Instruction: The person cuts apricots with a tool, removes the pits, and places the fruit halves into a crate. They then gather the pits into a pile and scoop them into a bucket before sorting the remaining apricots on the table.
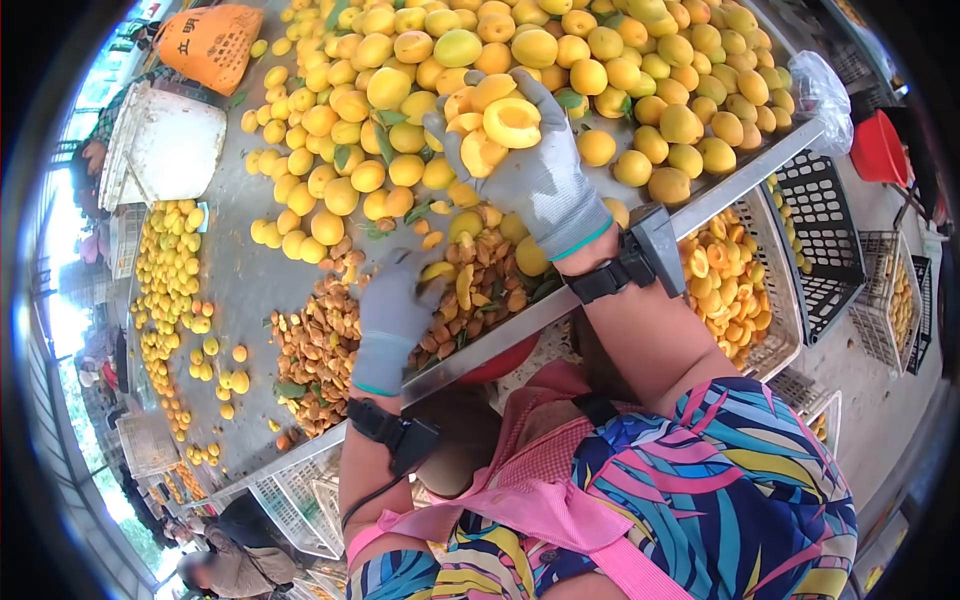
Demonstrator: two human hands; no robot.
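Grey knit gloves cover both hands. Palm up over the heap, the right hand (530, 175) has its fingers (452, 135) loosely curled, cradling several halved apricots (510, 122) with their cut faces showing. Lower down, the left hand (398, 305) pinches a yellow apricot piece (437, 270) between thumb and fingers, just above a pile of brown pits (320, 350). Whole apricots (560, 50) blanket the grey surface (245, 275). Beyond its metal edge, a white crate (775, 300) holds more halves (722, 285).
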